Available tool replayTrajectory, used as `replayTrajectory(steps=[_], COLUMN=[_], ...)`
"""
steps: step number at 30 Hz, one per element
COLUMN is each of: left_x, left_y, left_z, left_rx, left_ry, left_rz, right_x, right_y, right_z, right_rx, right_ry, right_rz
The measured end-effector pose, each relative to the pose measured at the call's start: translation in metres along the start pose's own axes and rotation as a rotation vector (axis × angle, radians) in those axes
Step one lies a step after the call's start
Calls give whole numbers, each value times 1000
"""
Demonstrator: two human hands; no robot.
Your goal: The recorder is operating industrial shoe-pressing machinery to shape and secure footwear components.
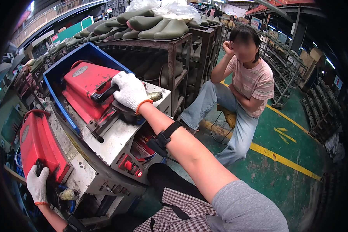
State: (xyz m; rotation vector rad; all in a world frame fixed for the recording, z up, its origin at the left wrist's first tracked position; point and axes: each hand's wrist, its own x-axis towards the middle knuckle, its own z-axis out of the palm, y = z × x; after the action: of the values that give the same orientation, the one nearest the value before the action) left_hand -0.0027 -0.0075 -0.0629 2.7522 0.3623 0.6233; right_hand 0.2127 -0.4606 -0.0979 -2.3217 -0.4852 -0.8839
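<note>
Two red machine covers stand side by side on white, worn metal housings. My right hand, in a white knitted glove with an orange cuff, is closed round the black handle at the near end of the right red cover. At the lower left my left hand, gloved the same way, grips the black handle of the left red cover. Both covers are down. Tape-wrapped knobs, one beside my right hand and another beside my left, stick out near the handles.
A blue bin surrounds the right cover's far side. Behind it, a rack carries many green shoe lasts. A red switch and a lit button sit on the machine front. A person sits close on the right.
</note>
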Motion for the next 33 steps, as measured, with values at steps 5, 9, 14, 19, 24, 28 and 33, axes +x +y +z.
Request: replayTrajectory(steps=[5, 9, 14, 19, 24, 28, 33], left_x=[0, 1, 0, 0, 0, 0, 0], left_y=[-2, -3, -2, 0, 0, -1, 3], left_z=[1, 2, 2, 0, 0, 1, -1], left_rx=[-4, -24, -16, -16, -20, 0, -25], left_ry=[12, 6, 17, 11, -3, 18, -13], left_rz=[3, 1, 4, -7, -4, 10, -12], right_x=[0, -1, -1, 0, 0, 0, 0], right_y=[-1, -1, -1, 1, 1, 0, -1], right_z=[0, -1, -1, 0, 1, 0, -1], right_rx=[-4, -10, -15, -16, -22, -25, -8], right_ry=[7, -2, -4, -8, 23, 33, 7], right_rz=[-3, -1, -3, -8, -13, -8, -10])
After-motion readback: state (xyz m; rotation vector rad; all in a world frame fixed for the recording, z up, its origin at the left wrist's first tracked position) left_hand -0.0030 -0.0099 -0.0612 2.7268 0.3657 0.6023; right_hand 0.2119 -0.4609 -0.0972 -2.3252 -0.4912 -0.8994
